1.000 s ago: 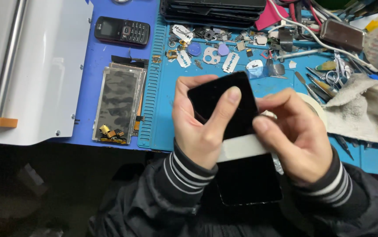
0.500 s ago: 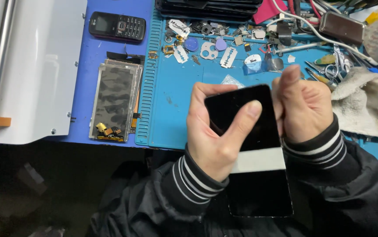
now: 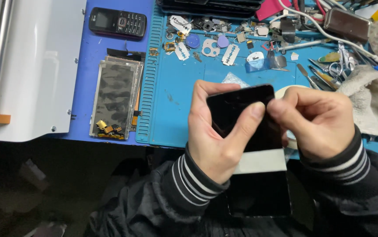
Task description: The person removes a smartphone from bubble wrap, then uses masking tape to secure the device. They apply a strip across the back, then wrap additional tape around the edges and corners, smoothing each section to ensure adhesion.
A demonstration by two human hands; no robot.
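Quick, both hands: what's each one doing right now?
Left hand: closed around the black phone screen, thumb across its face.
Right hand: fingers pinched shut at the screen's right edge.

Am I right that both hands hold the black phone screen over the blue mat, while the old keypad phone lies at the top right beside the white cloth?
Not quite: the head view shows the keypad phone at the top left, far from the white cloth. The left hand and right hand do hold the black phone screen over the blue mat.
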